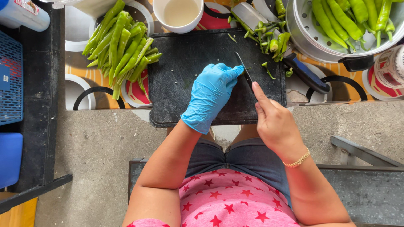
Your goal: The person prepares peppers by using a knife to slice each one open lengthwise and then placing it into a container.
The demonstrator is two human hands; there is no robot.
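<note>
My left hand (210, 94), in a blue glove, presses down on the black cutting board (181, 63); whatever lies under its fingers is hidden. My right hand (275, 122) is bare with a gold bracelet and grips a small knife (244, 71), index finger along the blade's back. The blade's tip points away from me, right beside the gloved fingertips. A pile of long green peppers (122, 46) lies left of the board. Cut stems and green scraps (271, 38) lie at the board's far right corner.
A white bowl of cloudy liquid (179, 14) stands behind the board. A metal strainer pot of green peppers (345, 25) sits at the far right. A large blue-handled knife (303, 71) rests right of the board. Blue crates (10, 80) are at the left.
</note>
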